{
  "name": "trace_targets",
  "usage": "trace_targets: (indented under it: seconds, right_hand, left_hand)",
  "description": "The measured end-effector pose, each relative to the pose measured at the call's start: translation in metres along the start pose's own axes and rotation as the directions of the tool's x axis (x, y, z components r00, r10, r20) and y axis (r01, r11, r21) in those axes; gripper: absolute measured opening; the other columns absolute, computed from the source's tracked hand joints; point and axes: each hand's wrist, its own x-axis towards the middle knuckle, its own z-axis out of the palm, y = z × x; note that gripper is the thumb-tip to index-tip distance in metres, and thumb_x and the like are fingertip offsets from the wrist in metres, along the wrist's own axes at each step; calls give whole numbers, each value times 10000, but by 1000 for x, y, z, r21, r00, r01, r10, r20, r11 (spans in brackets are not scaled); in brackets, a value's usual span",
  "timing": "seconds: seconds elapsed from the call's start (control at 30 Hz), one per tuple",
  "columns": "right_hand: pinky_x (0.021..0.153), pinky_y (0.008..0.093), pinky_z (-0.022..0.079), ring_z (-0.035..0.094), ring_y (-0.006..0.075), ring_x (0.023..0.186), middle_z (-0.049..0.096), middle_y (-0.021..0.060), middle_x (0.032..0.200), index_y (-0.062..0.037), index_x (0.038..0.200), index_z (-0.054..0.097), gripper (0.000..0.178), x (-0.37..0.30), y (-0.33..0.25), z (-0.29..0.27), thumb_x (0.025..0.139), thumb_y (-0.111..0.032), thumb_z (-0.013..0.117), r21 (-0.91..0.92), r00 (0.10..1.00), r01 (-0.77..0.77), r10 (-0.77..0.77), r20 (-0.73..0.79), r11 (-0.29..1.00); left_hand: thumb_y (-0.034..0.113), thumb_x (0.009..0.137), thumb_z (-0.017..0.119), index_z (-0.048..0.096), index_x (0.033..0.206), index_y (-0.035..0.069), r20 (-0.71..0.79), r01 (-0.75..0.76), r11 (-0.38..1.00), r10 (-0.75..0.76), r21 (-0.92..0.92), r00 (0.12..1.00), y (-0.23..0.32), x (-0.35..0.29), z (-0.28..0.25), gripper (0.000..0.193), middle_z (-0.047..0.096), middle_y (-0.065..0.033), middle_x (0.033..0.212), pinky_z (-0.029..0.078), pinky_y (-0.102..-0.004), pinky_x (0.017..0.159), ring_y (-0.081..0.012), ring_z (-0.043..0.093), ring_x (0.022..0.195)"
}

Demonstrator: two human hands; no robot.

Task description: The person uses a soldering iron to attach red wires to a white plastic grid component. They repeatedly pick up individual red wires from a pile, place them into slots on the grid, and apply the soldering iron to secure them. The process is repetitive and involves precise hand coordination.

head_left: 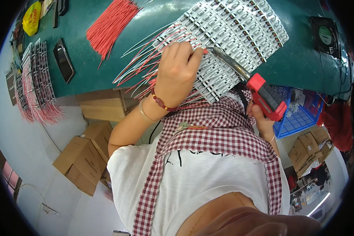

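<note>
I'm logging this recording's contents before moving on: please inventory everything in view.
Component boards: many, silvery, table centre
Attached wires: many, red/white, boards' left edge
Wire bundle: one, red, table upper left
Wired boards: several, white/red, far left
Phone: one, black, table left
Plastic bag: one, yellow, upper left
Fan-like device: one, black, upper right
Basket: one, blue, right
Cardboard boxes: several, brown, both sides
Table: one, green, top
Soldering gun: one, red/black, right hand
Apron: one, maroon/white checked, torso
T-shirt: one, white, under apron
Bracelet: one, reddish, left wrist
Left hand: one, bare, over attached wires
Right hand: one, bare, holding soldering gun
</note>
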Motion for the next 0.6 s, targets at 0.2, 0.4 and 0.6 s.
trace_targets:
  seconds: [0.2, 0.4, 0.6]
  right_hand:
    - [588, 300, 460, 596, 184, 666, 630, 60, 780, -44, 949, 640, 192, -13, 16, -11, 849, -205, 669, -248, 998, 33, -19, 59, 968]
    - [645, 328, 505, 663, 231, 759, 681, 90, 877, -53, 959, 687, 169, -7, 13, -11, 809, -131, 687, -224, 999, 41, -33, 41, 974]
    - [627, 299, 480, 617, 187, 709, 649, 86, 801, -17, 985, 649, 227, -6, 7, -5, 832, -184, 665, -135, 999, 37, -37, 0, 990]
  left_hand:
    - [-23, 707, 634, 669, 937, 32, 9, -6, 1000, 6, -4, 1000, 0, 1, 0, 239, 462, -60, 760, 410, -336, 650, -217, 497, 714]
    - [-16, 712, 657, 668, 925, 33, 10, -3, 1000, 3, 11, 1000, 0, 1, 1, 219, 463, -60, 758, 414, -338, 649, -216, 498, 714]
    - [-12, 720, 676, 668, 907, 36, 6, 3, 1000, -3, 7, 1000, 0, 1, 2, 194, 462, -59, 749, 416, -339, 643, -214, 498, 709]
